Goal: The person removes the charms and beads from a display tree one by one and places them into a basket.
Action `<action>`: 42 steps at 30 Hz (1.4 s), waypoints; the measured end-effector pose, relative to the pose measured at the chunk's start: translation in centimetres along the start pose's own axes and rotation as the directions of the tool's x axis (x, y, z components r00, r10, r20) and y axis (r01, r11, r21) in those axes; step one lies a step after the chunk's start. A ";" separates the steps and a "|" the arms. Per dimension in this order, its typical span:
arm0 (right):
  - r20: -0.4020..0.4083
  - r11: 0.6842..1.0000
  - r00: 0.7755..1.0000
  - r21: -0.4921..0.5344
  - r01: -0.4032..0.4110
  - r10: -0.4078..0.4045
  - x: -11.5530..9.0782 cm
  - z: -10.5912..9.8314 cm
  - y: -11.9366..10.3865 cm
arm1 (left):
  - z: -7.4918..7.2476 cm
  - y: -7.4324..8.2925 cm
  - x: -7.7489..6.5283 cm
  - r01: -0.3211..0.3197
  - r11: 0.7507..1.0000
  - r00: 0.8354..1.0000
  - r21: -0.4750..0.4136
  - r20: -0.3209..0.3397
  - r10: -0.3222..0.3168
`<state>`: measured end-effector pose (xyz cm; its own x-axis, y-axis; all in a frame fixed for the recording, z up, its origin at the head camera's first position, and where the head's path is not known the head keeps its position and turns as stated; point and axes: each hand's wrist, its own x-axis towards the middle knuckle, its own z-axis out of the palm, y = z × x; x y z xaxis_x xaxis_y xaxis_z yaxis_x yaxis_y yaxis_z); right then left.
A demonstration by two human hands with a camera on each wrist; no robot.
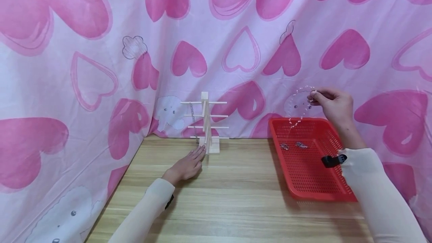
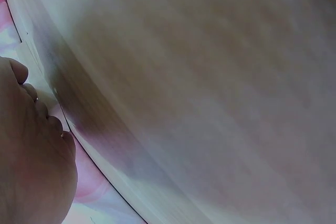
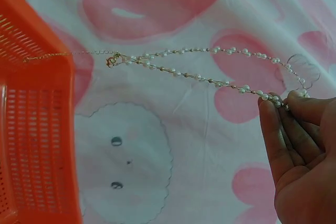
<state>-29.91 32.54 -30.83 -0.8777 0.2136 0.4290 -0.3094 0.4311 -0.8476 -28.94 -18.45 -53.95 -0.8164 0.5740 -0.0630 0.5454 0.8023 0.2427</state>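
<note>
High over the red basket's far end, my right hand (image 1: 334,104) pinches a pearl necklace (image 1: 292,124) between thumb and fingertips. The necklace dangles as a loop of small white beads; the right wrist view shows its gold clasp (image 3: 111,61) and a thin tail chain (image 3: 63,54) at the lower end. On the left, my left hand (image 1: 187,166) lies with fingers extended, their tips touching the base of a wooden jewelry rack (image 1: 206,123). A silver-toned chain (image 1: 192,113) hangs from the rack's left pegs.
The red plastic basket (image 1: 287,175) stands at the right of the wooden table (image 1: 229,198), with two small pieces of jewelry (image 1: 301,145) lying in its far part. A pink heart-patterned cloth (image 1: 236,40) rises behind the table and along its left side.
</note>
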 end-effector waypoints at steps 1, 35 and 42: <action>0.002 1.000 1.000 -0.002 -0.004 0.004 0.0 -0.1 0.3 | 0.0 0.0 0.0 0.000 1.000 1.000 0.000 0.001 0.000; 0.106 0.968 0.984 -0.222 -0.119 0.145 -2.2 4.5 9.7 | 0.8 -0.7 0.3 0.024 1.000 1.000 -0.016 0.017 -0.024; 0.133 0.934 0.977 -0.341 -0.110 0.164 -2.5 5.5 11.0 | -0.1 0.3 0.0 0.011 0.998 1.000 -0.054 -0.006 -0.011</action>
<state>-33.15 31.88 -42.92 -0.9574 0.1626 0.2388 -0.0675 0.6779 -0.7320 -28.79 -18.28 -53.74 -0.8236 0.5641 -0.0595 0.5256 0.7983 0.2940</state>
